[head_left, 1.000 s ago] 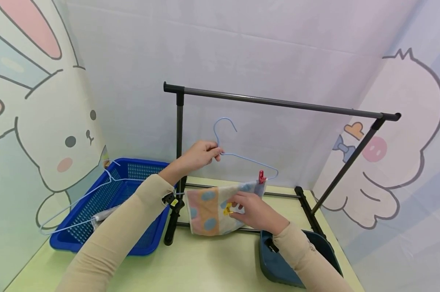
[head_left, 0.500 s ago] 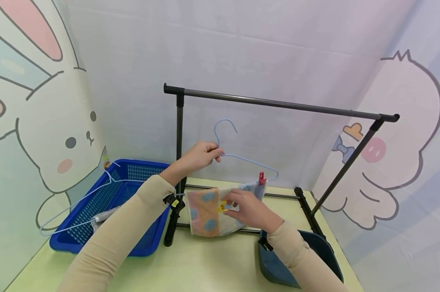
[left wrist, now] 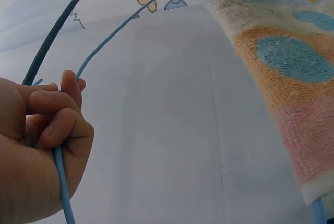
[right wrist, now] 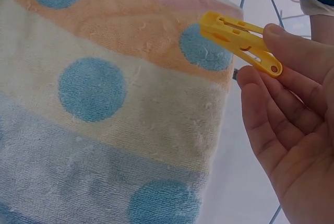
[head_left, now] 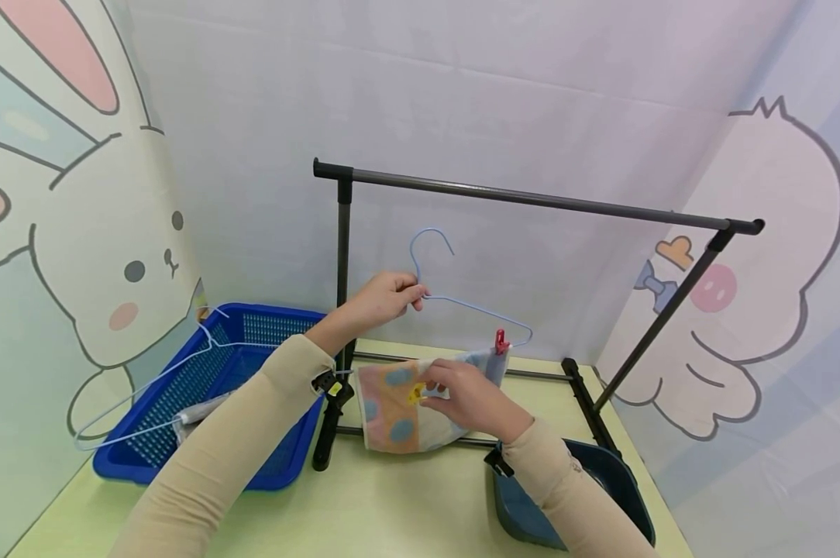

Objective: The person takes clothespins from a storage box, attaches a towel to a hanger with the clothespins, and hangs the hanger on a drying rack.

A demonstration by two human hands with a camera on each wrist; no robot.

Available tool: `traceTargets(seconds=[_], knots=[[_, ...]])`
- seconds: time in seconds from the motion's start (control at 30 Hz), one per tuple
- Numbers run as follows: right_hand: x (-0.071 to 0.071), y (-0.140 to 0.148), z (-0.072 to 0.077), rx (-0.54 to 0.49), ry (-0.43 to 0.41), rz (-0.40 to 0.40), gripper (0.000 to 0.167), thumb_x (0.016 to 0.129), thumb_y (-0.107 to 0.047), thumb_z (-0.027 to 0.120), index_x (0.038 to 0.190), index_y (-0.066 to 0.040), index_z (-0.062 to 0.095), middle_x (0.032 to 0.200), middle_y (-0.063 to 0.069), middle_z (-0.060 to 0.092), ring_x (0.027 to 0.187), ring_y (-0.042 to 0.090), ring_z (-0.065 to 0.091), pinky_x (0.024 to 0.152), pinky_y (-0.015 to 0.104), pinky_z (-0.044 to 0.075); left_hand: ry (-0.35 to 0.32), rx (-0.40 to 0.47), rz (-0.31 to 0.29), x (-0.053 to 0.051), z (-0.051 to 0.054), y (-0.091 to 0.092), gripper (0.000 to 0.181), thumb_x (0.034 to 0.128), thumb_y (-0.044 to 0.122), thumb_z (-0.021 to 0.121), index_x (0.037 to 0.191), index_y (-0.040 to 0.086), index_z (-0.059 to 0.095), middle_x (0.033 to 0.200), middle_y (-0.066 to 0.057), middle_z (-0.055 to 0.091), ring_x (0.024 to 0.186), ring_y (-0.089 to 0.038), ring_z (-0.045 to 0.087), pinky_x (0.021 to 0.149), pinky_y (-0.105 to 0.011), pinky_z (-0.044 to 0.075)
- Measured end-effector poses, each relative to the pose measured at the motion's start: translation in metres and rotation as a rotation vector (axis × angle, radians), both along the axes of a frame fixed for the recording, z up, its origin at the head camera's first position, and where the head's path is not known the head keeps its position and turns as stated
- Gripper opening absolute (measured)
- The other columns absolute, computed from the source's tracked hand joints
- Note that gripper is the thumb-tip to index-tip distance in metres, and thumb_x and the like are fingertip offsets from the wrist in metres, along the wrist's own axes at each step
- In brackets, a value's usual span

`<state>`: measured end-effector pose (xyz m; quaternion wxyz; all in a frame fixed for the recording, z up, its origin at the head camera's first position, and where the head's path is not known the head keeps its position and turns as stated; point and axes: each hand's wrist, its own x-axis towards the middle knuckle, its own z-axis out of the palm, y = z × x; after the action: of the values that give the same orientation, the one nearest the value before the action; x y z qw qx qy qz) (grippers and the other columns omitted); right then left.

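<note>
Yellow clip (right wrist: 235,38) pinched in right hand (head_left: 467,397), in front of towel (head_left: 392,403); judged light, springy, best squeezed at handle ends. Hanger (head_left: 483,310) gripped in left hand (head_left: 387,296) above towel. Towel likely soft, limp; best taken by top edge.

yellow clip (right wrist: 235,38) pinched in right hand (right wrist: 297,130), blue-dotted striped towel (right wrist: 151,112) beside it

The towel (right wrist: 146,109) is blue-dotted (basin (head_left: 521,508) seemingly slate).
</note>
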<state>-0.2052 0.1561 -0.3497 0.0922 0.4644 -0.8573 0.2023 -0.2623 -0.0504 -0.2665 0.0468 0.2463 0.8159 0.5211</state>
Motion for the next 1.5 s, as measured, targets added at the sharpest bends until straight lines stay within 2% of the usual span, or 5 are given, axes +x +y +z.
traceTargets(seconds=[0.17,0.47,0.83,1.33,1.5], knots=[[0.000,-0.002,0.002,-0.012,0.003,-0.001,0.019,0.081,-0.011,0.075,0.096,-0.010,0.063,0.092,0.004,0.062,0.077,0.013,0.060,0.068,0.028,0.051,0.000,0.008,-0.006,0.000,0.000,0.000,0.029,0.1017,0.026,0.044,0.096,0.006,0.065,0.066,-0.004,0.049,0.046,-0.013,0.029,0.050,-0.027,0.029],[-0.001,-0.007,0.005,-0.070,0.044,0.036,0.020,0.078,-0.005,0.077,0.094,-0.007,0.064,0.090,0.005,0.063,0.077,0.019,0.063,0.067,0.034,0.052,0.018,-0.004,0.002,-0.001,0.000,0.001,0.028,0.1018,0.025,0.044,0.094,0.008,0.065,0.064,-0.008,0.049,0.045,-0.014,0.029,0.048,-0.027,0.028],[-0.002,-0.008,0.004,-0.096,0.126,0.053,0.019,0.078,-0.006,0.077,0.094,-0.007,0.066,0.087,0.003,0.063,0.077,0.010,0.063,0.069,0.020,0.050,0.009,0.009,-0.004,0.000,0.000,0.003,0.029,0.1015,0.025,0.045,0.093,0.006,0.065,0.066,-0.005,0.050,0.045,-0.014,0.029,0.049,-0.026,0.028],[0.000,-0.015,0.008,-0.134,0.168,0.072,0.016,0.077,-0.003,0.077,0.090,-0.006,0.069,0.087,0.002,0.066,0.078,0.008,0.064,0.070,0.016,0.049,0.005,-0.001,0.000,-0.001,-0.001,0.005,0.028,0.1009,0.026,0.046,0.092,0.007,0.066,0.066,-0.005,0.050,0.046,-0.015,0.030,0.050,-0.027,0.030],[0.000,-0.016,0.009,-0.156,0.182,0.085,0.014,0.077,-0.003,0.077,0.089,-0.005,0.069,0.086,0.004,0.067,0.076,0.008,0.064,0.067,0.021,0.051,-0.004,0.002,-0.005,0.000,0.000,0.005,0.028,0.1011,0.025,0.046,0.092,0.007,0.065,0.065,-0.007,0.049,0.045,-0.015,0.030,0.049,-0.027,0.029]])
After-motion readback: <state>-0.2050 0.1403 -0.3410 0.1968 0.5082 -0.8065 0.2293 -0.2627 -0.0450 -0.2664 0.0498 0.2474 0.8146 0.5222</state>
